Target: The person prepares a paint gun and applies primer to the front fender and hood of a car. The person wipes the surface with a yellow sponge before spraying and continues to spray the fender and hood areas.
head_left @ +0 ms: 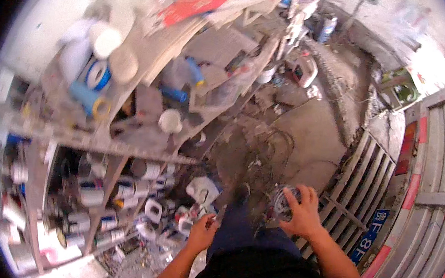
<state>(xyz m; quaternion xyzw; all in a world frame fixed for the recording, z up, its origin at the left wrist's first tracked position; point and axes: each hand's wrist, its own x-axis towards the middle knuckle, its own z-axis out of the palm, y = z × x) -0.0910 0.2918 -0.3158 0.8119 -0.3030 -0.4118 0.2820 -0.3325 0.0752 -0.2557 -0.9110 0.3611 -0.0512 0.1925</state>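
Note:
My right hand (304, 213) is curled around a round, see-through object (283, 202), which looks like a clear plastic cup or jar; blur hides its exact kind. It is held in front of my right leg, above the dirty floor. My left hand (204, 232) is closed in front of my left leg, with the fingertips pinched together. A small bit shows at those fingertips, too blurred to name. Just beyond the left hand lies a white plastic jug (203, 189), among several bottles on the ground.
A cluttered workbench (152, 152) fills the left, with rolls of tape (98, 75) on top and bottles on shelves below. To the right stand a slatted metal grate (359, 178) and a grey panel (444, 185) with red-white edging. A white-and-red container (303, 70) sits on the far floor.

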